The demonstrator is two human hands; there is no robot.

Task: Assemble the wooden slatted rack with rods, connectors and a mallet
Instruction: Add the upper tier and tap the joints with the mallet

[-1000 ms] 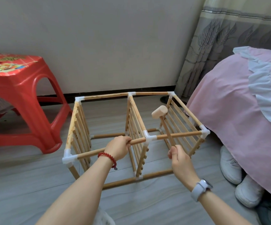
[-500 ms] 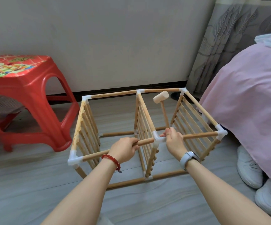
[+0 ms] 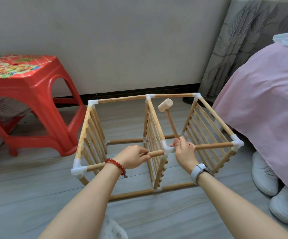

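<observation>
The wooden slatted rack (image 3: 213, 116) stands on the floor as a box frame with three slatted panels, joined by white plastic connectors. My left hand (image 3: 133, 158) grips the near top rod (image 3: 155, 154) just left of the middle white connector (image 3: 167, 148). My right hand (image 3: 185, 150) sits right of that connector on the same top rail and holds the wooden mallet (image 3: 165, 105) by its handle. The mallet's head points up and away over the rack's right bay.
A red plastic stool (image 3: 26, 94) stands to the left near the wall. A bed with a pink cover (image 3: 263, 104) is on the right, white shoes (image 3: 267, 176) beneath its edge. A grey curtain (image 3: 243, 31) hangs behind. The floor is grey planks.
My right hand moved forward with the mallet from in front of the rack to the top rail beside the middle connector. The view shifted slightly left. My left hand kept its grip.
</observation>
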